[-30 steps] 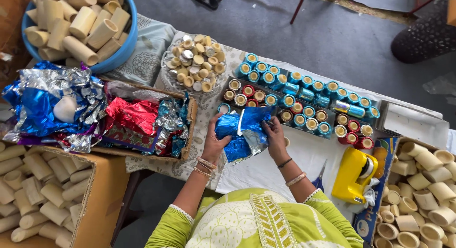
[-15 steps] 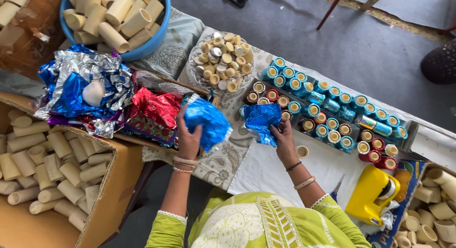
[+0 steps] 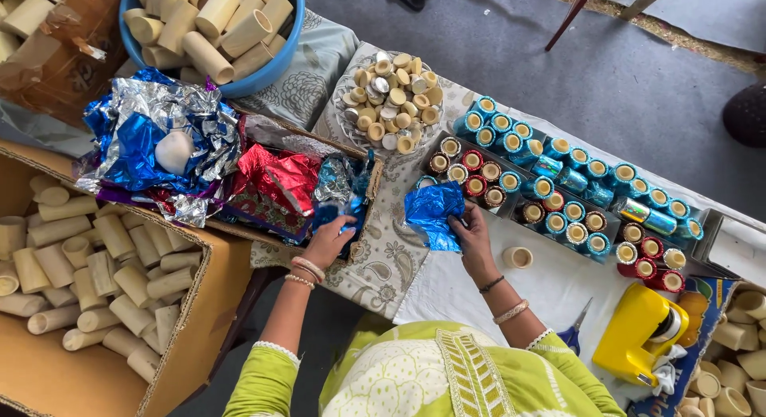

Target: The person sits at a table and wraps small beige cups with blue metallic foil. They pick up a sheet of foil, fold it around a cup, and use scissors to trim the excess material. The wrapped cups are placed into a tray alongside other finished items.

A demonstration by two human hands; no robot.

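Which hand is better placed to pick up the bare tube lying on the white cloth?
Probably the right hand: it holds blue foil beside the bare tube; the left hand is at the foil box.

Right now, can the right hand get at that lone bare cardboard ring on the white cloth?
Probably yes. The right hand holds a blue foil sheet just left of the bare ring, and only open white cloth lies between them. It would likely need to free its fingers of the foil first.

The left hand [image 3: 331, 240] has dropped its blue foil among the foil heap [image 3: 335, 195] (right hand's sheet [image 3: 433, 215] now flatter).
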